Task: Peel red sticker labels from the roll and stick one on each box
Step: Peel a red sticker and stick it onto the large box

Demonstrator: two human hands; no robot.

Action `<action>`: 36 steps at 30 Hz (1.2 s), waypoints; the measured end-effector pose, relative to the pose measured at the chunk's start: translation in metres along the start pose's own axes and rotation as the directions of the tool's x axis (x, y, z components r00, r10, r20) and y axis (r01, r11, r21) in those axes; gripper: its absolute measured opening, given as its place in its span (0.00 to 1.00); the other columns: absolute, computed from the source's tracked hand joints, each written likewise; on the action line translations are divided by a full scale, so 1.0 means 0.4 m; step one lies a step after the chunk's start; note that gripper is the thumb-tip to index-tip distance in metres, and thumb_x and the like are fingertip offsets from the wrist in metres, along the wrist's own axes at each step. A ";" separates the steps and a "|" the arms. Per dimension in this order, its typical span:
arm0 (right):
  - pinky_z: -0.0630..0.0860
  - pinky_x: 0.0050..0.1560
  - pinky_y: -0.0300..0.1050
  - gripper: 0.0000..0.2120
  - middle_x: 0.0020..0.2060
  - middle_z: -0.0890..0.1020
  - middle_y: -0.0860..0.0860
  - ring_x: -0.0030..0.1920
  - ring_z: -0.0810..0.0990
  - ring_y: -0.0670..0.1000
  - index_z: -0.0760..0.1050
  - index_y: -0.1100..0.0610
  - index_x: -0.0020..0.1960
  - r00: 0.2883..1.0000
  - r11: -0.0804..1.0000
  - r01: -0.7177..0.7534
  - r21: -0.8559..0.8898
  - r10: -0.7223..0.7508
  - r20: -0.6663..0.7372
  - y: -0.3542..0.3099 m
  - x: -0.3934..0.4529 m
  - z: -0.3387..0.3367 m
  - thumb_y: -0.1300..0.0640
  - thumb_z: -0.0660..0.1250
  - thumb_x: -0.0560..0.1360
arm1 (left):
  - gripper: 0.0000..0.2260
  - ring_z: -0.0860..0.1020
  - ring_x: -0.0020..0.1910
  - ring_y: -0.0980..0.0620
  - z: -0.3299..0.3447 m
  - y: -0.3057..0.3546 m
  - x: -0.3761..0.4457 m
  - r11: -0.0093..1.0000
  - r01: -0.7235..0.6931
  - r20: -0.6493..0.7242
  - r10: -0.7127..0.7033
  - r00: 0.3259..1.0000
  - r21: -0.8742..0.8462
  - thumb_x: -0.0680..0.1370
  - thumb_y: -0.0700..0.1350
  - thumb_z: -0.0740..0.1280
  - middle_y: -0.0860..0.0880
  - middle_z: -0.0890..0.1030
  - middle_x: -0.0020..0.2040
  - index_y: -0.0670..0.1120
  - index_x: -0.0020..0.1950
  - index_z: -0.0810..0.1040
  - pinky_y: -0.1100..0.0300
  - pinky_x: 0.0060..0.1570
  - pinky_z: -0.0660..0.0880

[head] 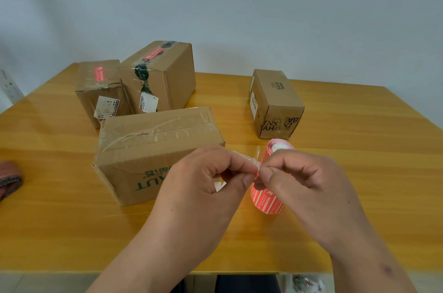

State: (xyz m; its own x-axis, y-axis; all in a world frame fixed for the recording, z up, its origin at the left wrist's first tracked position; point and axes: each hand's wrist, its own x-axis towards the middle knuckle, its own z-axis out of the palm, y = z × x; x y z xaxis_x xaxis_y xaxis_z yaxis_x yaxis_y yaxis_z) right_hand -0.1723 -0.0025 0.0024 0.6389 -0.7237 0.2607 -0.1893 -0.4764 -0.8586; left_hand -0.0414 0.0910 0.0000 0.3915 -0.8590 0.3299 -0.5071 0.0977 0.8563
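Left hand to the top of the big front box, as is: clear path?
Probably yes. The left hand hangs just in front of the big front box, with nothing between it and the bare taped top. But its fingers pinch at the sticker roll alongside the right hand, so it isn't free.

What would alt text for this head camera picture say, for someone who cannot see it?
Two hands, left hand and right hand, pinch a label at a red sticker roll above a yellow table. Four cardboard boxes stand behind; two far-left ones already carry red stickers.
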 end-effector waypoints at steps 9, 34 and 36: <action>0.72 0.31 0.45 0.11 0.30 0.81 0.48 0.32 0.77 0.52 0.80 0.46 0.35 1.000 0.999 0.026 -0.031 -0.026 0.000 0.009 0.008 0.008 0.43 0.61 0.63 | 0.06 0.79 0.44 0.66 -0.001 0.000 0.001 1.000 0.022 -0.003 -0.022 1.000 -0.010 0.71 0.43 0.73 0.63 0.82 0.40 0.56 0.39 0.84 0.76 0.42 0.71; 0.67 0.31 0.28 0.03 0.30 0.79 0.44 0.33 0.76 0.42 0.78 0.52 0.35 0.996 0.988 0.089 -0.128 -0.091 -0.012 0.008 0.018 0.018 0.55 0.66 0.67 | 0.06 0.79 0.37 0.59 -0.010 -0.005 0.003 0.925 -0.135 -0.034 0.156 0.987 0.354 0.71 0.52 0.67 0.60 0.80 0.36 0.56 0.38 0.83 0.59 0.33 0.78; 0.66 0.30 0.28 0.04 0.30 0.79 0.43 0.32 0.76 0.42 0.78 0.52 0.34 0.995 0.986 0.098 -0.138 -0.101 -0.014 0.008 0.019 0.020 0.56 0.66 0.66 | 0.05 0.79 0.37 0.59 -0.010 -0.003 0.002 0.927 -0.126 -0.037 0.148 0.988 0.354 0.71 0.51 0.68 0.60 0.80 0.35 0.56 0.37 0.83 0.58 0.32 0.77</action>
State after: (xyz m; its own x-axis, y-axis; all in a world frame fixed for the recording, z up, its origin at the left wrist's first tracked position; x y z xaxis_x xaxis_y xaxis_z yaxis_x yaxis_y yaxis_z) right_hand -0.1620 -0.0055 -0.0020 0.6440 -0.6793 0.3520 -0.2268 -0.6089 -0.7601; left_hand -0.0374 0.0923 0.0006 0.3402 -0.8156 0.4680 -0.7909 0.0210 0.6115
